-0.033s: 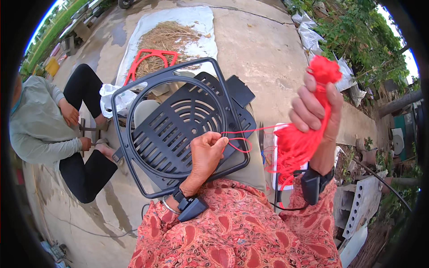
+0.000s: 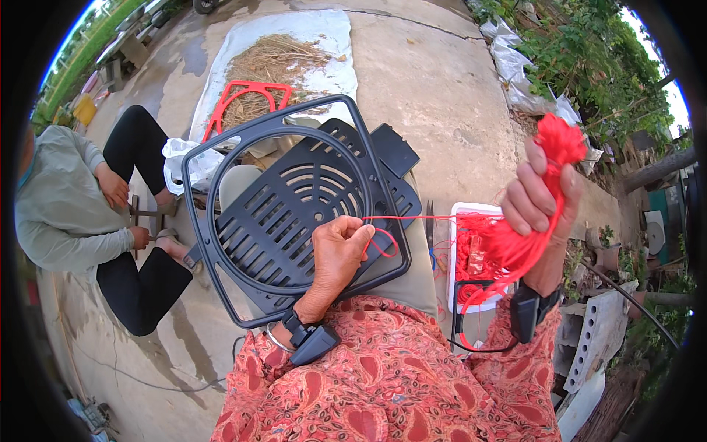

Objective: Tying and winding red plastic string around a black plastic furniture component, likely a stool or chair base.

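My right hand point(image 2: 541, 202) is wrapped around a thick bundle of red cord point(image 2: 561, 140), held up at the right. A single taut strand runs across from the bundle to my left hand point(image 2: 339, 258), where thumb and forefinger pinch it. A small loop of the cord hangs beside those fingertips. Under my left hand, a black plastic frame point(image 2: 378, 173) with a round opening leans over my lap. Behind that opening is a black slotted panel point(image 2: 287, 221). The bundle's lower end trails over a white tray point(image 2: 452, 254) of red cord.
Dark scissors point(image 2: 430, 221) lie beside the tray. To the left sits another person point(image 2: 66, 199), hands low. A red frame point(image 2: 221, 110) stands near a white sheet point(image 2: 335, 44) bearing dried stalks. A white plastic bag point(image 2: 188, 162) lies behind the black frame. Grey perforated blocks point(image 2: 589, 361) stand at right.
My right hand has moved right and slightly down with the bundle, uncovering more of the tray. The strand is straighter, and its loop is smaller. My left hand has barely moved.
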Motion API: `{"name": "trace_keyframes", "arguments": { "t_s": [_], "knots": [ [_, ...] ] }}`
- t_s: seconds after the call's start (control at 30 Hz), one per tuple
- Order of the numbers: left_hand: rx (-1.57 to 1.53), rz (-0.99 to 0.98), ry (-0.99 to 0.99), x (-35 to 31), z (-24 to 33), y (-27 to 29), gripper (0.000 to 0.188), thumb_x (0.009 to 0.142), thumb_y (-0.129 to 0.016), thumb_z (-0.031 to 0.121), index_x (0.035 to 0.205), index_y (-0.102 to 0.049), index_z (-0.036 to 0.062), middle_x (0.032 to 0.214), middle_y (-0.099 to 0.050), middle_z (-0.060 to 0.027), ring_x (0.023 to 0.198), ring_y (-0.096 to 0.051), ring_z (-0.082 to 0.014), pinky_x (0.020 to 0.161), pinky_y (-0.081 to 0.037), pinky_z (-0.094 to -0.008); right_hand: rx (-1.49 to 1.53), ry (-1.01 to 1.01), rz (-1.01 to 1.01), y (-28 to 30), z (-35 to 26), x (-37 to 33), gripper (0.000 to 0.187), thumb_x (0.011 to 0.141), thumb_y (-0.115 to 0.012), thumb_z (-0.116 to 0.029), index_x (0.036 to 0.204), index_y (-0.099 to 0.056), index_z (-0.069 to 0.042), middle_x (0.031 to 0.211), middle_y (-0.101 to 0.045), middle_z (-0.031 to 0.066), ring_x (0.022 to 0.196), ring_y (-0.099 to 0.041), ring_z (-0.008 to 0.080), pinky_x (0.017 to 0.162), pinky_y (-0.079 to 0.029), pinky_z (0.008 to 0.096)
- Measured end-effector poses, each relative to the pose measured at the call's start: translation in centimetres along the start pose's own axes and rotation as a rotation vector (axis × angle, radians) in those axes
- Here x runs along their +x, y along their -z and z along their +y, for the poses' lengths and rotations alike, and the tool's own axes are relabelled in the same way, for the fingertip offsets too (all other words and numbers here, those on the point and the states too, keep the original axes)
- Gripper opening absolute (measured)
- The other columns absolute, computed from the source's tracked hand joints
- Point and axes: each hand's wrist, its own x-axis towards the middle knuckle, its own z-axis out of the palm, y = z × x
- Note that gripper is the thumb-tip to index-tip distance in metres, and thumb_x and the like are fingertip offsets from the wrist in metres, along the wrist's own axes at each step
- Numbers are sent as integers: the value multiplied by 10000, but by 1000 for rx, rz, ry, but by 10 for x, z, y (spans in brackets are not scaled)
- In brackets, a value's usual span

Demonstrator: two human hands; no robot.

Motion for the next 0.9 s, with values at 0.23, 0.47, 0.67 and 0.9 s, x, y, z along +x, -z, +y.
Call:
{"name": "trace_keyframes", "arguments": {
  "t_s": [0.23,0.47,0.67,0.9],
  "knots": [
    [-202,-84,147,5,14,-3,141,860,-707,80,888,-644,-43,642,-626,-43,479,-580,-93,382,-442,-227,-312,-195,644,64,-80,-221,215,827,-650,-138,948,-510,-29,524,-363,-26,394,-351,93,367,-331,279],
    [-308,-242,216,2,22,-10,152,887,-690,103,932,-646,-36,718,-663,-99,488,-615,-151,391,-474,-254,-794,-652,944,82,-51,-213,185,836,-672,-137,942,-542,-61,557,-453,-23,420,-430,76,388,-372,245],
    [-249,-375,376,2,34,-6,314,960,-597,263,923,-685,-37,646,-613,-70,476,-577,-136,404,-441,-255,-928,-641,1015,112,-28,-205,185,853,-676,-166,953,-553,-71,584,-495,-21,417,-448,73,386,-382,230],
    [-225,-459,415,-2,44,-3,275,961,-568,188,884,-683,-50,646,-615,-77,492,-580,-139,425,-451,-258,-914,-559,1040,112,-28,-204,161,863,-668,-172,932,-558,-77,596,-510,-22,421,-459,71,386,-382,231]
  ]
}}
